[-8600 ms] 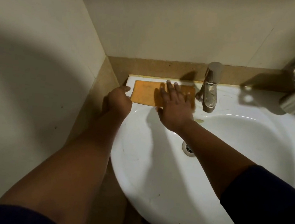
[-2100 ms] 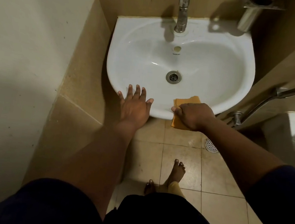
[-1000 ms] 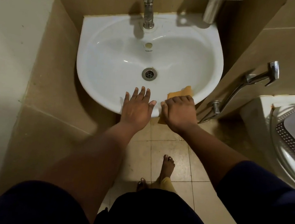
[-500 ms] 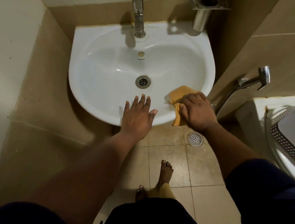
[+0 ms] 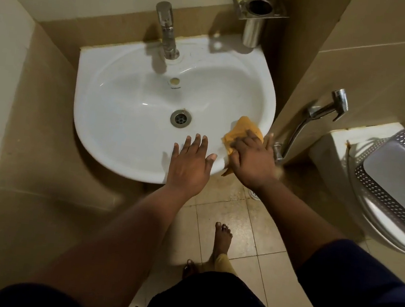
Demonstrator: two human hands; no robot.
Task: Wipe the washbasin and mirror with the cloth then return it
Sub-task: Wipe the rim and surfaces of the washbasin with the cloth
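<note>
The white washbasin (image 5: 123, 123) is fixed in the corner, with a steel tap (image 5: 166, 34) at its back and a drain (image 5: 181, 118) in the bowl. My right hand (image 5: 251, 164) presses an orange cloth (image 5: 242, 132) onto the basin's front right rim, and part of the cloth hangs over the edge under my palm. My left hand (image 5: 191, 162) lies flat on the front rim with its fingers spread and holds nothing. No mirror is in view.
A steel holder (image 5: 258, 14) is mounted on the wall above the basin's right back corner. A hand sprayer (image 5: 329, 110) hangs on the right wall. A toilet (image 5: 349, 156) with a perforated grey basket (image 5: 397, 177) on it stands at right. My bare feet (image 5: 221, 240) are on the tiled floor.
My right hand has slid the cloth along the front rim toward the basin's right side and up onto the rim. My left hand has stayed on the front rim.
</note>
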